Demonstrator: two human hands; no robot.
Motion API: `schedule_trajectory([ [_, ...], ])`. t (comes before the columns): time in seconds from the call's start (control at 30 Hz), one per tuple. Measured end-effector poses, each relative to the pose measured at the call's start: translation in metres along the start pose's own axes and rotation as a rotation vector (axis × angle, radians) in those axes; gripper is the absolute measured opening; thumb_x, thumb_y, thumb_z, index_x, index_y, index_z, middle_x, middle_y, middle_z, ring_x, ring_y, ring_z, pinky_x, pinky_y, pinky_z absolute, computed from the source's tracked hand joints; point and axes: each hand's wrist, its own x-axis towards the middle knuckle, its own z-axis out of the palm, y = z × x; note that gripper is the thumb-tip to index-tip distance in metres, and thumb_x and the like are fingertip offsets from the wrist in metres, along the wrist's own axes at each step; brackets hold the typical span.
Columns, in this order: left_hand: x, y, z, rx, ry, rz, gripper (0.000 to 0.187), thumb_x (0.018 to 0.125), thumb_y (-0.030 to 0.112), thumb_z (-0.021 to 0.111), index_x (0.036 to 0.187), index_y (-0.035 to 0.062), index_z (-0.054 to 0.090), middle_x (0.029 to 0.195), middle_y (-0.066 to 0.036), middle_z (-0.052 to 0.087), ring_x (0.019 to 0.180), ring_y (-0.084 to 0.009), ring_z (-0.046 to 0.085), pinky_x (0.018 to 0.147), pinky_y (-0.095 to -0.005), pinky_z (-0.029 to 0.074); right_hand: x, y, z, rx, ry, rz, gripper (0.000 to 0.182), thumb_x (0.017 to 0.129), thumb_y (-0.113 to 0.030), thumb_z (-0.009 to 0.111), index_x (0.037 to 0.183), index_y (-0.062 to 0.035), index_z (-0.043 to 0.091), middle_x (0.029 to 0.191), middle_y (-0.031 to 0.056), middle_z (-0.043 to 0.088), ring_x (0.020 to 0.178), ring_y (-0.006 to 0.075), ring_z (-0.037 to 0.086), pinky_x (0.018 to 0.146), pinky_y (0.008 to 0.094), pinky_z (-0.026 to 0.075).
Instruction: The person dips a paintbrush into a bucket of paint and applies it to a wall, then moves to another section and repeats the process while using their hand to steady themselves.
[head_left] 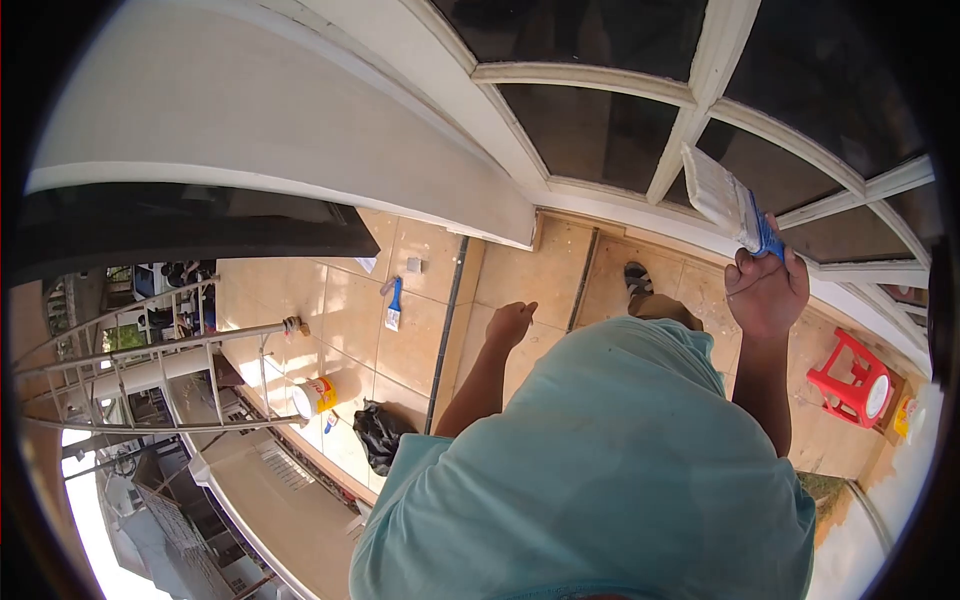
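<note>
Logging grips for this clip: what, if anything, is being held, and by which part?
The right hand holds a wide paintbrush by its blue handle; nothing shows in the left hand.

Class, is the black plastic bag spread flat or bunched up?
Bunched up: the black plastic bag lies in a creased heap on the tiles.

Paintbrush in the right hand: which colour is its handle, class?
The handle is blue; it shows best in the head view.
</note>
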Motion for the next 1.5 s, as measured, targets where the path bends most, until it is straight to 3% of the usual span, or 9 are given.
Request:
schedule_trajectory([
  [0.13,-0.037,-0.039,-0.022,-0.209,0.222,0.089,0.042,0.097,0.039,0.049,0.086,0.0046,0.069,0.085,-0.015,0.070,0.084,-0.0304,0.067,0.077,-0.0397,0.050,0.033,0.024,0.005,0.045,-0.010,0.090,0.053,0.097,-0.027,0.041,0.141,0.0014,0.038,0.103,0.0149,0.069,0.089,0.0286,0.067,0.084,0.0476,0.053],
  [0.2,-0.055,-0.042,-0.043,-0.482,0.567,0.186,0.034,0.097,0.032,0.052,0.094,0.0039,0.070,0.086,-0.014,0.071,0.086,-0.0262,0.069,0.079,-0.0352,0.051,0.046,0.037,0.013,0.086,-0.032,0.116,0.052,0.097,-0.027,0.041,0.140,0.0019,0.040,0.102,0.0165,0.069,0.087,0.0290,0.067,0.083,0.0476,0.054],
  [0.27,-0.074,-0.042,-0.068,-0.428,0.674,0.125,0.025,0.094,0.025,0.060,0.101,0.0025,0.069,0.086,-0.013,0.071,0.085,-0.0217,0.069,0.079,-0.0310,0.051,0.056,0.048,0.016,0.096,-0.079,0.184,0.051,0.096,-0.026,0.042,0.138,0.0025,0.041,0.103,0.0175,0.069,0.087,0.0289,0.068,0.081,0.0471,0.055],
  [0.43,-0.122,-0.017,-0.106,-0.393,0.990,0.354,0.029,0.088,0.009,0.067,0.115,0.0019,0.063,0.116,-0.015,0.065,0.112,-0.0272,0.060,0.097,-0.0370,0.044,0.068,0.062,0.020,0.131,-0.093,0.263,0.053,0.095,-0.027,0.045,0.139,0.0026,0.040,0.104,0.0182,0.069,0.086,0.0296,0.069,0.081,0.0468,0.057],
  [0.53,-0.158,0.004,-0.115,-0.466,0.991,0.562,0.063,0.090,0.028,0.065,0.141,0.0003,0.040,0.140,-0.019,0.049,0.134,-0.0316,0.042,0.111,-0.0422,0.030,0.072,0.062,0.025,0.110,-0.063,0.280,0.054,0.095,-0.027,0.047,0.139,0.0023,0.040,0.105,0.0175,0.069,0.084,0.0289,0.069,0.079,0.0458,0.057],
  [0.57,-0.166,0.007,-0.117,-0.453,0.982,0.605,0.083,0.090,0.050,0.059,0.148,0.0002,0.026,0.147,-0.021,0.040,0.141,-0.0346,0.031,0.115,-0.0453,0.021,0.073,0.062,0.027,0.106,-0.083,0.287,0.054,0.095,-0.027,0.047,0.139,0.0023,0.040,0.105,0.0175,0.069,0.084,0.0289,0.069,0.079,0.0458,0.057],
  [0.73,-0.217,0.032,-0.126,-0.480,1.078,0.661,0.110,0.081,0.081,0.039,0.153,0.0038,0.006,0.153,-0.028,0.023,0.144,-0.0366,0.021,0.116,-0.0492,0.013,0.078,0.062,0.030,0.080,-0.093,0.275,0.055,0.094,-0.028,0.048,0.141,0.0005,0.038,0.106,0.0167,0.069,0.083,0.0279,0.070,0.078,0.0443,0.058],
  [1.0,-0.261,0.036,-0.133,-0.556,1.105,0.726,0.123,0.073,0.089,0.037,0.153,0.0049,-0.003,0.157,-0.027,0.005,0.147,-0.0367,0.006,0.117,-0.0494,0.006,0.089,0.060,0.052,0.083,-0.165,0.224,0.054,0.097,-0.028,0.045,0.142,-0.0006,0.037,0.110,0.0178,0.068,0.085,0.0287,0.070,0.080,0.0441,0.057],
  [1.5,-0.267,0.029,-0.151,-0.591,1.159,0.822,0.123,0.074,0.087,0.039,0.152,0.0022,-0.004,0.157,-0.028,0.005,0.147,-0.0363,0.006,0.116,-0.0487,0.004,0.102,0.043,0.108,0.110,-0.300,0.190,0.055,0.098,-0.031,0.039,0.147,-0.0059,0.032,0.120,0.0196,0.064,0.096,0.0353,0.068,0.081,0.0465,0.057],
])
